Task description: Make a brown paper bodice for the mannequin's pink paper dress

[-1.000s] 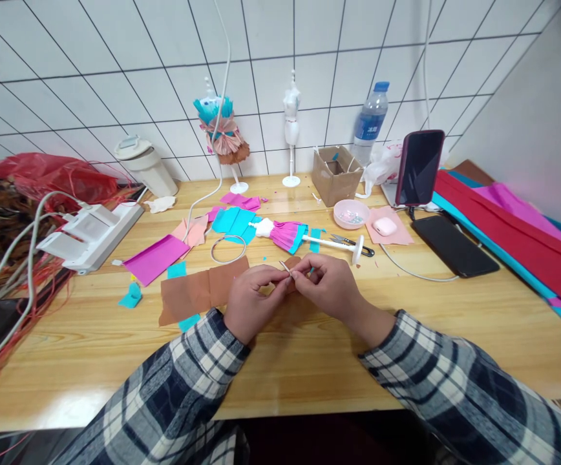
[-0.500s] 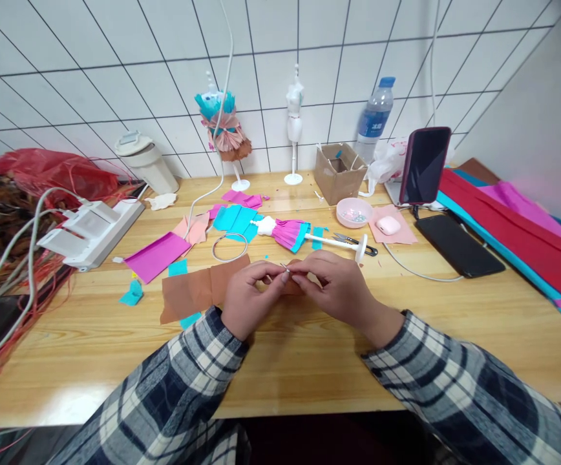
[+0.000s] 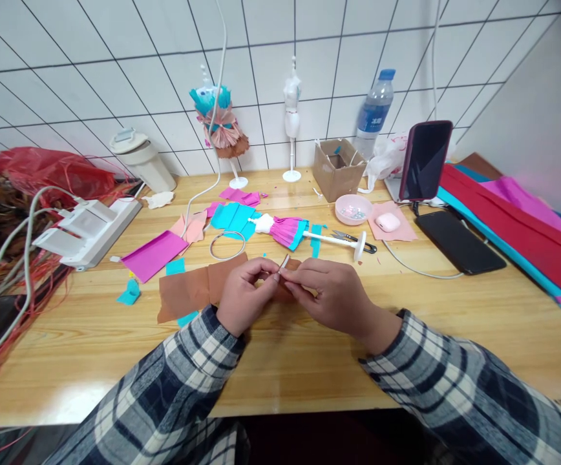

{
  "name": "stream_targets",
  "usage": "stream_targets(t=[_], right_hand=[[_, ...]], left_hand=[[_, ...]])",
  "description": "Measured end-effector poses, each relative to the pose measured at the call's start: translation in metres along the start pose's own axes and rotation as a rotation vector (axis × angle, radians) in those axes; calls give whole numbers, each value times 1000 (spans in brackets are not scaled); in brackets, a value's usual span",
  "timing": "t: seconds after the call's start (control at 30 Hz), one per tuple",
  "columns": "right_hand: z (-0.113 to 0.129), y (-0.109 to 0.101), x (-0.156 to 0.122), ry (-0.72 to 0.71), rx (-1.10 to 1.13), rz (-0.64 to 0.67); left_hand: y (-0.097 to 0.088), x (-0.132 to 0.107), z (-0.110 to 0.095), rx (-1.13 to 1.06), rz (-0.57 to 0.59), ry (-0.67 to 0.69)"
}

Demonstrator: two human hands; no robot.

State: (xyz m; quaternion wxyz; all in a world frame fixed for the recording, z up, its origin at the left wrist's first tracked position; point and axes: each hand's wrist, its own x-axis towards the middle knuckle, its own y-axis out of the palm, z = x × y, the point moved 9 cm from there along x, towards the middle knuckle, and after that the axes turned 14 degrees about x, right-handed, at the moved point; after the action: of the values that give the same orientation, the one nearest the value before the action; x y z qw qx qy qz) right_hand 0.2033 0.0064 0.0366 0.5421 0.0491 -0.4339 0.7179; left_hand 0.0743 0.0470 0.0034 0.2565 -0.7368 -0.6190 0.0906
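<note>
My left hand (image 3: 245, 292) and my right hand (image 3: 333, 296) meet over the brown crepe paper (image 3: 183, 292), fingertips pinched together. Between them is a thin white strip (image 3: 285, 261), its end sticking up from the fingertips; what it is made of I cannot tell. The brown paper runs beneath both hands, with bits of turquoise paper (image 3: 176, 266) showing from under it. Just beyond the hands lies a small white dress form (image 3: 264, 223) on its side, wearing a pink and turquoise pleated skirt (image 3: 287, 231). A metal ring (image 3: 227, 246) rests to its left.
Thread snips (image 3: 370, 248) lie by the dress form's base. Behind stand a dressed form (image 3: 225, 132), a bare form (image 3: 292, 123), a cardboard box (image 3: 337, 177) and a bottle (image 3: 375, 110). A bead bowl (image 3: 353, 210) and phones (image 3: 459, 242) are right, a power strip (image 3: 99, 236) left.
The white strip now sticks up further from between my fingertips. My right hand has turned slightly and shifted a little left. The whole view has moved slightly.
</note>
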Motion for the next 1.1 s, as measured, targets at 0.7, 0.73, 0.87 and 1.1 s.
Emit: stream_targets(t=[0.7, 0.73, 0.87, 1.1], right_hand=[[-14, -8, 3, 116, 163, -105], [-14, -8, 3, 116, 161, -103], [-15, -8, 4, 118, 148, -101], [-16, -5, 3, 98, 195, -87]], left_hand=[[0, 0, 1, 96, 7, 37], [1, 0, 2, 82, 12, 30], [3, 0, 3, 67, 25, 0], [6, 0, 5, 24, 57, -43]])
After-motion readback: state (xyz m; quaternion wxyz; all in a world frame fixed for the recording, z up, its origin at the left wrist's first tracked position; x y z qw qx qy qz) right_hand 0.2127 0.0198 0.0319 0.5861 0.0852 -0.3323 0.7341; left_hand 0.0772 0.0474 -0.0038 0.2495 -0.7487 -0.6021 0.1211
